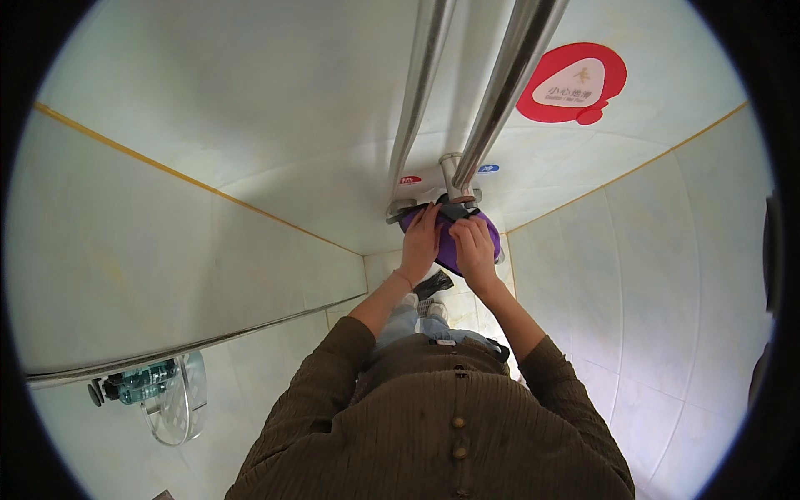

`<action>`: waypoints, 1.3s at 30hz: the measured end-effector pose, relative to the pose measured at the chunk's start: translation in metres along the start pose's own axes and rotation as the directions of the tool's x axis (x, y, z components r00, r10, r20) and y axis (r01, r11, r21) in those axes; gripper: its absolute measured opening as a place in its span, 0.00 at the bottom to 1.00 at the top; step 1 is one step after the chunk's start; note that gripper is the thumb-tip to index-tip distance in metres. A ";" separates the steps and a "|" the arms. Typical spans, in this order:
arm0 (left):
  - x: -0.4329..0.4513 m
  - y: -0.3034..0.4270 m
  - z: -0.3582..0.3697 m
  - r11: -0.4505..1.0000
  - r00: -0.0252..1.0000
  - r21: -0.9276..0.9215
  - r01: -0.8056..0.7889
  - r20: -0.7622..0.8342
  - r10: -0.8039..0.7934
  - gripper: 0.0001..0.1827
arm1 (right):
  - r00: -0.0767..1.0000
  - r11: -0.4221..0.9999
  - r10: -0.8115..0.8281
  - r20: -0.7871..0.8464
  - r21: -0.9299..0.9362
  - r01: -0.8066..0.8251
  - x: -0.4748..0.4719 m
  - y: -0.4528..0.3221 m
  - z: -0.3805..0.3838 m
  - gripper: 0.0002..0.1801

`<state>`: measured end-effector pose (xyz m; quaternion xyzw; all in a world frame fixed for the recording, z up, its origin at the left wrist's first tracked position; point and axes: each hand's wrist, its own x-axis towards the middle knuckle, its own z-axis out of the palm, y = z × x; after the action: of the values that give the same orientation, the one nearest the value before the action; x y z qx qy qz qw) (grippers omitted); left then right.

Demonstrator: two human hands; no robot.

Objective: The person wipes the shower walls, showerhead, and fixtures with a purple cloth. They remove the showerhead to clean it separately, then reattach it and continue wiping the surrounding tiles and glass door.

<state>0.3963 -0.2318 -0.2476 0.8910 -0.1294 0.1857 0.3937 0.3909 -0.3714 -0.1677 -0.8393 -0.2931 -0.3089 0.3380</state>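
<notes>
A purple fabric pouch (447,255) with dark trim and a grey-black upper part is in front of me, close against the shower fittings. On its left side, my left hand (422,242) lies along it with extended fingers and appears to hold it. My right hand (476,247) has its fingers bent at the pouch's upper right edge, pinching it. Just beyond the pouch are the metal tap fitting (461,181) and the lower end of a chrome shower pipe (509,87). The hands hide part of the pouch, and what is inside it cannot be seen.
A second chrome pipe (420,94) runs beside the first. A red sticker (531,111) bears writing on the tiled wall. Left, a clear wall shelf (178,409) sits by teal bottles (147,380) below a metal rail (250,339). A black plastic bag (434,285) lies near my shoes.
</notes>
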 end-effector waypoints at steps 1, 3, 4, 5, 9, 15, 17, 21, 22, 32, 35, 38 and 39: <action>-0.005 0.000 0.001 1.000 0.999 0.006 0.028 -0.014 -0.028 0.23 | 1.000 1.000 -0.008 0.006 0.017 0.008 -0.008 -0.003 -0.004 0.10; -0.016 0.003 0.002 0.999 0.999 0.011 0.033 -0.037 -0.033 0.24 | 0.998 0.994 0.020 0.060 0.103 -0.027 -0.022 -0.009 -0.009 0.11; -0.022 0.004 0.002 1.000 0.999 0.012 0.010 -0.046 -0.010 0.24 | 0.994 0.987 0.039 0.098 0.151 -0.054 -0.030 -0.012 -0.009 0.10; -0.029 0.006 0.000 1.000 0.998 0.015 -0.010 -0.067 0.011 0.24 | 0.987 0.975 0.069 0.147 0.198 -0.098 -0.037 -0.017 -0.009 0.10; -0.069 0.007 -0.015 0.997 0.994 0.014 -0.080 0.071 0.078 0.23 | 0.772 0.730 0.316 0.551 0.379 -0.569 -0.071 -0.040 0.001 0.03; -0.122 0.002 -0.054 0.974 0.949 0.008 0.226 0.224 -0.222 0.17 | 0.504 0.335 0.563 0.655 0.377 -0.864 -0.085 -0.036 0.005 0.06; -0.113 0.004 -0.055 0.895 0.874 -0.010 0.446 0.223 -0.433 0.14 | 0.652 0.496 0.655 0.382 0.435 -0.752 -0.078 -0.030 0.008 0.06; -0.066 0.015 -0.029 0.978 0.982 -0.151 0.146 -0.096 -0.161 0.12 | 0.884 0.850 0.466 0.042 0.256 -0.461 -0.065 -0.015 0.023 0.11; -0.060 0.016 -0.024 0.992 0.993 -0.066 0.106 -0.050 -0.109 0.12 | 0.926 0.905 0.378 0.023 0.202 -0.374 -0.066 -0.012 0.027 0.11; -0.081 -0.012 0.005 0.972 0.947 -0.023 0.233 0.231 -0.222 0.11 | 0.964 0.995 -0.084 0.252 0.079 0.066 -0.096 0.010 0.037 0.13; -0.077 -0.007 0.001 0.947 0.945 -0.125 0.296 0.184 -0.271 0.11 | 0.973 0.995 -0.017 0.231 0.096 -0.005 -0.092 0.007 0.035 0.13; -0.071 -0.003 -0.001 0.928 0.951 -0.212 0.305 0.116 -0.286 0.11 | 0.988 0.994 0.069 0.140 0.079 -0.080 -0.087 0.008 0.034 0.14; -0.070 -0.003 -0.001 0.928 0.963 -0.258 0.270 0.067 -0.261 0.11 | 0.977 0.989 0.122 0.174 0.062 -0.135 -0.088 0.009 0.034 0.15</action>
<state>0.3347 -0.2234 -0.2796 0.8424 -0.0377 0.0976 0.5287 0.3526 -0.3760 -0.2541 -0.8666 -0.2771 -0.2030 0.3619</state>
